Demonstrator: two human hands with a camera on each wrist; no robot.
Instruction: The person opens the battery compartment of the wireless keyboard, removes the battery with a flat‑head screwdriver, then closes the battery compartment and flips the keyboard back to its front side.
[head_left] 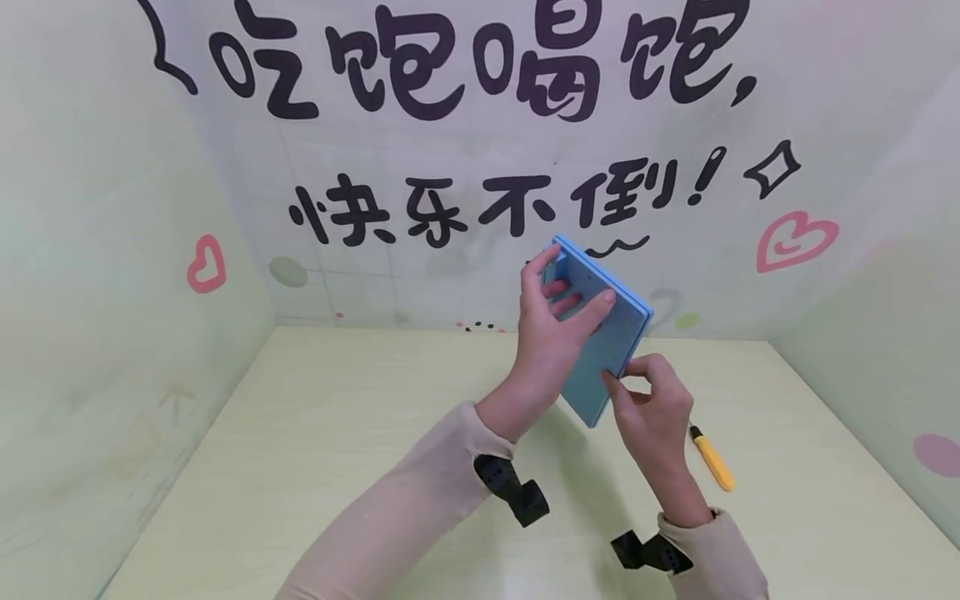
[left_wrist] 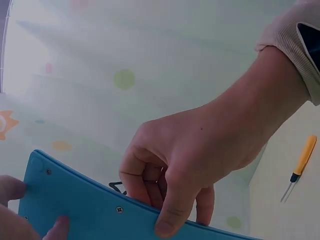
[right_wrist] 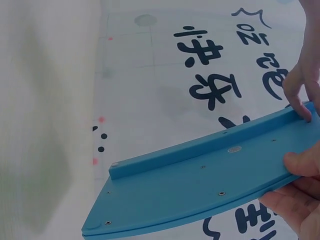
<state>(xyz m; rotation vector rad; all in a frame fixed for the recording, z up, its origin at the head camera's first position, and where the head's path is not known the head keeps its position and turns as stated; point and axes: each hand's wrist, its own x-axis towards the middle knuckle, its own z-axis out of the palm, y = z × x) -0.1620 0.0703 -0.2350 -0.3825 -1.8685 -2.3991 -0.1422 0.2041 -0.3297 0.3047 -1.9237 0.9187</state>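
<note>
A thin blue panel (head_left: 588, 383) with small screws along its face is held tilted above the table. My left hand (head_left: 551, 333) grips its upper part, the thumb on the screwed face and the fingers spread toward the far edge. In the right wrist view a raised ridge (right_wrist: 200, 147) runs along one long side, and left-hand fingers touch it. Lower down, my right hand (head_left: 656, 408) pinches the right edge; the left wrist view has its thumb on the face and other fingers behind. The panel's other side is hidden.
On the pale table (head_left: 337, 433), right of the right hand, lies a yellow-handled screwdriver (head_left: 712, 462). A white wall (head_left: 420, 292) with black lettering stands behind, and side walls rise left and right. Each wrist carries a black camera mount (head_left: 517, 492).
</note>
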